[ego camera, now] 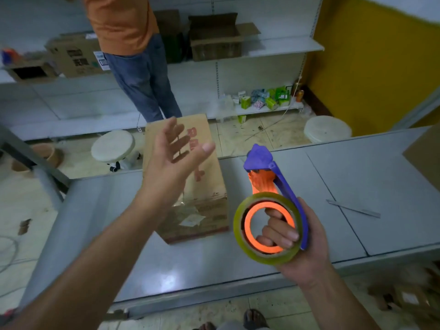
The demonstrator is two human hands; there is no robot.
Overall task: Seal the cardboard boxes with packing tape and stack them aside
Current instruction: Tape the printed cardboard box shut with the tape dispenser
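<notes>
Two hands are above the grey table [345, 186]: the left hand [176, 153] is spread wide open over the closed cardboard box [204, 203], which lies on the table. The right hand [302, 239] grips the tape dispenser [264, 177] from inside the tape roll [269, 258], just right of the box.

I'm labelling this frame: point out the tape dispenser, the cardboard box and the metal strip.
tape dispenser [287, 186]: head view, on its blue arm.
cardboard box [207, 186]: head view, on its top face.
metal strip [354, 208]: head view, at its middle.
</notes>
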